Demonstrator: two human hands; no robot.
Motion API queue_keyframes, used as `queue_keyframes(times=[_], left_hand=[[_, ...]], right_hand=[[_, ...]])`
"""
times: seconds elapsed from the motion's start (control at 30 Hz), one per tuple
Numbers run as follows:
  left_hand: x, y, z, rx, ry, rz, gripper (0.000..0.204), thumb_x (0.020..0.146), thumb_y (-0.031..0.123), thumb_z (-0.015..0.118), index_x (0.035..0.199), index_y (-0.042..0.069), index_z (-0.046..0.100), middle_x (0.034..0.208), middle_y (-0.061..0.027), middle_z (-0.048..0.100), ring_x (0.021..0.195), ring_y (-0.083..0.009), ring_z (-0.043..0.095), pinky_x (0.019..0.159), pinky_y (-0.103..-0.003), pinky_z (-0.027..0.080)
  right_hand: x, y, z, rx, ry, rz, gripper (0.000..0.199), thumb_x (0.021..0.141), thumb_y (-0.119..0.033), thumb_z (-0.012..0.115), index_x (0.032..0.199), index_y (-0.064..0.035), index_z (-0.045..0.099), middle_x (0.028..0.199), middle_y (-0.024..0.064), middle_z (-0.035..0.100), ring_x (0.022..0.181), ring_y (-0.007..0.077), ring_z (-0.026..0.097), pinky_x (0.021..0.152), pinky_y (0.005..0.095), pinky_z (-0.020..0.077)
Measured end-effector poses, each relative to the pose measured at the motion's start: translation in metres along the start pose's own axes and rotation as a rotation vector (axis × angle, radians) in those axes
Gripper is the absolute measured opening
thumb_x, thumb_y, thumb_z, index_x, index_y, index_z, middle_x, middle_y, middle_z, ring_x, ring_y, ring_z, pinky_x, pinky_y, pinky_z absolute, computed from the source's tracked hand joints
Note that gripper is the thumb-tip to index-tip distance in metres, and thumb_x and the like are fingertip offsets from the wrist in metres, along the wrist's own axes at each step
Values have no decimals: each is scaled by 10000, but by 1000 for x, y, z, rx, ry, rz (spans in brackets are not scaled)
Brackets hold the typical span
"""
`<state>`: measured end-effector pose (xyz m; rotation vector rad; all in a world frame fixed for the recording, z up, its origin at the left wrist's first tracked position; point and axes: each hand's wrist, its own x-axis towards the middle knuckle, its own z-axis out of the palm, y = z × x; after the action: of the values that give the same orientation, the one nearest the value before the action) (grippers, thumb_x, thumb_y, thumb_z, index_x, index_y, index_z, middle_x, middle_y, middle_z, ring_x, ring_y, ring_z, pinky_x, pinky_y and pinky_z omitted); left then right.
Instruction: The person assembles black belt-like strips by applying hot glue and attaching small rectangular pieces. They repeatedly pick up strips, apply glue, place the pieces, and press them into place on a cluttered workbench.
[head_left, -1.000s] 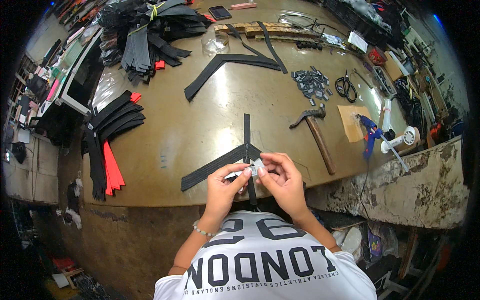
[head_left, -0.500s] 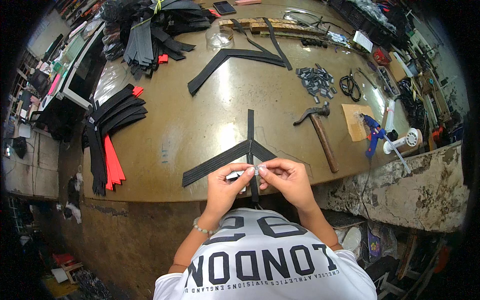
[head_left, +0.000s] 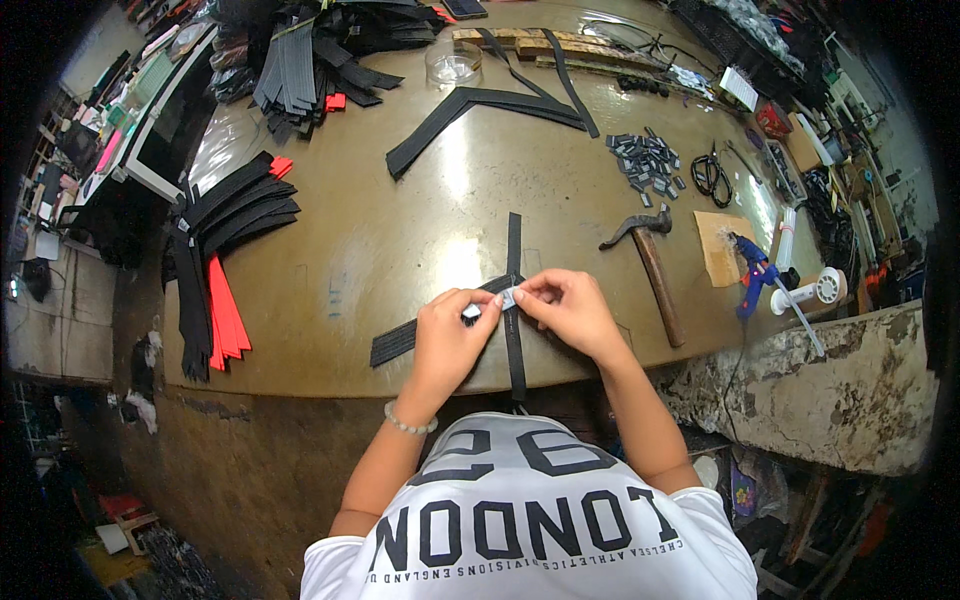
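The broad brown desk [head_left: 330, 235] has a smooth, glossy surface, while the long black ribbed strap [head_left: 395, 343] near its front edge looks like matt woven cloth. The dark curved hammer head [head_left: 638, 227] is dull metal on a worn brown wooden handle [head_left: 659, 290]; the blue glue gun [head_left: 757, 266] looks like smooth plastic.

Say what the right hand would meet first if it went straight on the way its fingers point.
Beyond the tag at its fingertips, the right hand would probably meet the left hand first, though their exact heights are hard to judge.
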<state>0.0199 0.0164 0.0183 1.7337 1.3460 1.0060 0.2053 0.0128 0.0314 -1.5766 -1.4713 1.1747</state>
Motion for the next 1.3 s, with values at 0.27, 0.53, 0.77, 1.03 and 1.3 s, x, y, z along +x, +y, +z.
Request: queue_keyframes(times=[0.27, 0.53, 0.77, 1.03, 1.3], left_hand=[[12, -10, 6, 58, -5, -74, 158, 805, 134, 762, 864, -3, 710, 742, -139, 686, 666, -241, 654, 627, -338, 502], [6, -13, 12, 79, 48, 52, 105, 833, 100, 730, 920, 50, 701, 799, -114, 613, 674, -248, 604, 627, -356, 484], [4, -17, 15, 80, 61, 59, 96, 832, 97, 732, 915, 49, 720, 799, -120, 624, 680, -251, 616, 625, -344, 484], [2, -18, 15, 123, 52, 103, 105, 857, 135, 700, 941, 76, 722, 813, -112, 620, 693, -280, 630, 642, -377, 502], [1, -18, 18, 146, 85, 73, 107, 838, 150, 725, 917, 78, 734, 793, -111, 625, 680, -261, 627, 629, -364, 496]], right_hand=[[21, 13, 10, -141, 67, 15, 245, 789, -203, 772, 844, 28, 711, 744, 131, 711, 666, 153, 671, 638, 297, 535], [18, 8, 6, -182, 101, -64, 232, 794, -157, 761, 857, 13, 616, 675, 116, 663, 623, 186, 651, 601, 314, 513], [-35, -8, 3, -322, -152, 61, 317, 782, -124, 765, 928, -32, 499, 612, 144, 598, 634, 327, 659, 593, 395, 503], [14, 16, -5, -219, 17, -474, 221, 800, 64, 633, 1004, -10, 672, 938, 143, 636, 808, 283, 682, 688, 347, 563], [53, 24, -7, -33, -101, -146, 167, 802, -2, 739, 966, 14, 718, 881, 135, 652, 674, 188, 686, 587, 314, 575]])
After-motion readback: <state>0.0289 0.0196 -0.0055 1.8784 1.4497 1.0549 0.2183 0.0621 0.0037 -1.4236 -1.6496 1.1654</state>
